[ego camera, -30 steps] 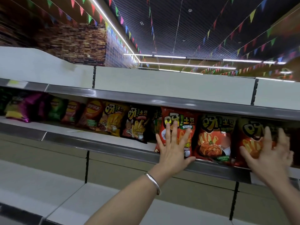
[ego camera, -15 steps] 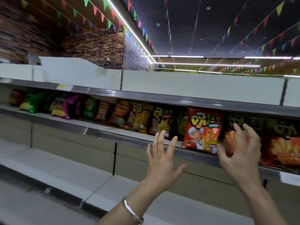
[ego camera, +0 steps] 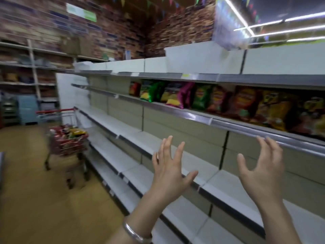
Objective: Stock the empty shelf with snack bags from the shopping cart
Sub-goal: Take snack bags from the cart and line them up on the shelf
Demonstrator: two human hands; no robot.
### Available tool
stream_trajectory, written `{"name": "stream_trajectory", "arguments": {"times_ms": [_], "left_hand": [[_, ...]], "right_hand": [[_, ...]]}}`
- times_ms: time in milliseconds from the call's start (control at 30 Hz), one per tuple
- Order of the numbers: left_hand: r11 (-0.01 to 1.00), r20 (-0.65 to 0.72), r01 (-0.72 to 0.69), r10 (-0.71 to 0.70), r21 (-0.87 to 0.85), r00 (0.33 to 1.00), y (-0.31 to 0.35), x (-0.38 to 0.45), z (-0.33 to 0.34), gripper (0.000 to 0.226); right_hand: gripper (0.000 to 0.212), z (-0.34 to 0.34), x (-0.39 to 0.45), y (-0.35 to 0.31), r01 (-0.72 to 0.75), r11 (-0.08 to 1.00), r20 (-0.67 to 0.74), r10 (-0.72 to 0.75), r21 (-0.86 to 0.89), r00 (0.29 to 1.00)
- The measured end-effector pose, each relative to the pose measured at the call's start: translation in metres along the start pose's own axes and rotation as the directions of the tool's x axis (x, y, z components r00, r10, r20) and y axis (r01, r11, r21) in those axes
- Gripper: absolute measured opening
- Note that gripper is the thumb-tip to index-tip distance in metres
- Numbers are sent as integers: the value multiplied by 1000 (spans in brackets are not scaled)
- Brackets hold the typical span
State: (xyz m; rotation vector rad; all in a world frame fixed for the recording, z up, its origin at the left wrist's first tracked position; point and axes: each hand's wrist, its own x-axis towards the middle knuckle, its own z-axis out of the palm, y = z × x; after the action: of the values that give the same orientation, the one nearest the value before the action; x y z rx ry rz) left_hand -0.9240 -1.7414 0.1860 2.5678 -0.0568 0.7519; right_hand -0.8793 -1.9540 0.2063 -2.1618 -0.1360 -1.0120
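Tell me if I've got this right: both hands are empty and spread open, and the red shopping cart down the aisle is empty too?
Not quite. The head view shows the left hand and right hand empty and open, but the red shopping cart still holds snack bags.

We see snack bags (ego camera: 219, 101) lined on a shelf (ego camera: 193, 115) to our right, bare shelves (ego camera: 158, 155) beneath, and a shopping cart (ego camera: 68, 138) with bags on the floor far left.
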Motion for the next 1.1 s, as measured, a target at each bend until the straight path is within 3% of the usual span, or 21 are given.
{"name": "stream_trajectory", "arguments": {"times_ms": [200, 400, 867, 1100], "left_hand": [[972, -34, 236, -236, -3, 971, -103, -22, -50, 80], [902, -134, 431, -431, -36, 892, -194, -32, -79, 78], [821, -281, 568, -532, 57, 798, -402, 98, -120, 80], [744, -341, 668, -624, 16, 703, -506, 143, -138, 80]], "right_hand": [[59, 87, -28, -68, -3, 985, 185, -29, 171, 982], [58, 173, -40, -125, 2, 964, 324, -91, 266, 942], [55, 429, 16, -241, 40, 914, 440, -232, 403, 867], [55, 545, 32, -307, 88, 898, 514, -324, 430, 794]]}}
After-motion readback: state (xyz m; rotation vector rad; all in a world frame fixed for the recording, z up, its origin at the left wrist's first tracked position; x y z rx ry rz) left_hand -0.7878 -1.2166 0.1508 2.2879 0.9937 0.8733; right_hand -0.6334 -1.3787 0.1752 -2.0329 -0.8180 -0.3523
